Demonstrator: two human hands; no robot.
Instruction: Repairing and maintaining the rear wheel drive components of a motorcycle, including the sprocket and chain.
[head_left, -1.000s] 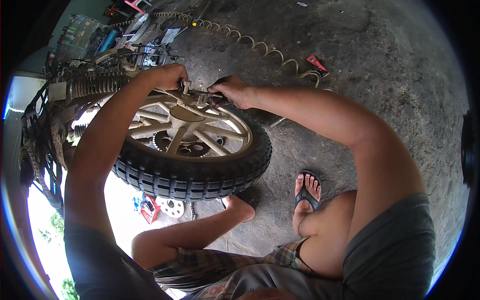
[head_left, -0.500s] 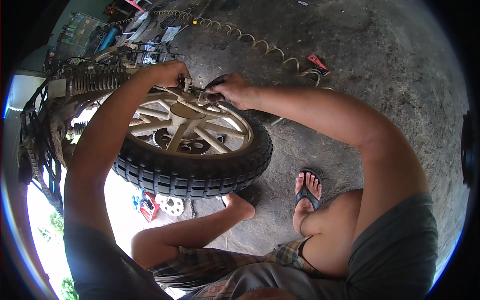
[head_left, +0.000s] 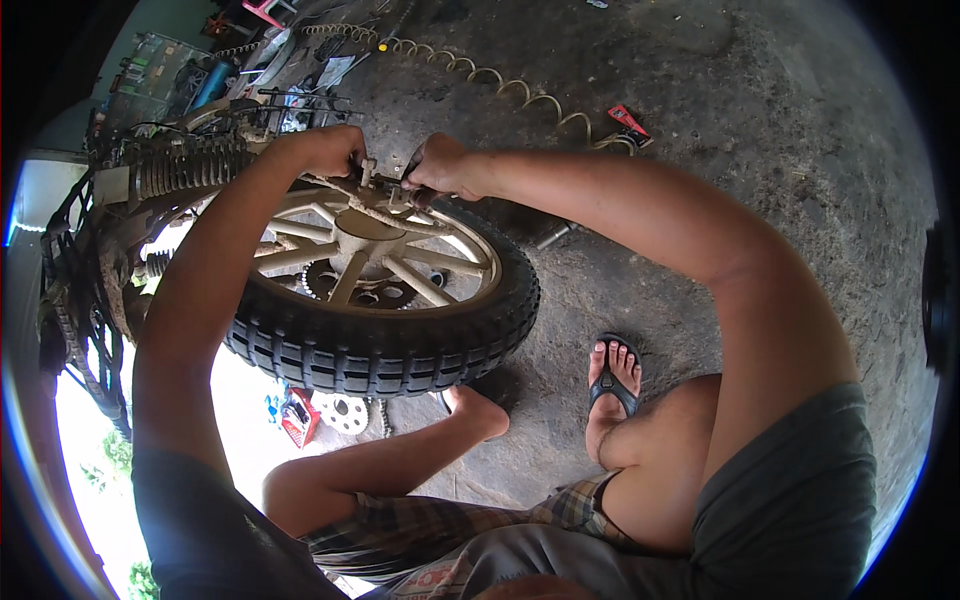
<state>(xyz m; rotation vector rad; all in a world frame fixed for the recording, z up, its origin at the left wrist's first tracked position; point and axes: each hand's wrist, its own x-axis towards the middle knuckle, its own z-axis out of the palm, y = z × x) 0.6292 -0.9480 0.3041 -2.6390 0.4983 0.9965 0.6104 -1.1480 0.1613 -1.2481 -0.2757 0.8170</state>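
Observation:
A motorcycle wheel with a knobby black tyre [head_left: 380, 352] and dull cream spokes [head_left: 352, 272] stands in front of me, its hub [head_left: 366, 226] facing up toward me. At its far rim, a small metal fitting [head_left: 369, 172] sits between my hands, near the end of a dirty rod [head_left: 385, 214]. My left hand [head_left: 335, 150] is closed just left of the fitting; what its fingers grip is hidden. On the other side, my right hand [head_left: 440, 168] has its darkened fingers curled in a pinch against the fitting's right end. The small part there is too unclear to name.
A coil spring shock [head_left: 190, 172] and frame parts lie left. Beyond are a coiled air hose [head_left: 485, 75] and a red package [head_left: 629, 124] on the stained floor. A loose sprocket [head_left: 345, 412] and red box [head_left: 299, 418] lie below the tyre, near my feet.
My right hand has shifted slightly up and left, its fingers drawn in more tightly at the fitting. My left hand stays almost in place. The whole view has moved a little.

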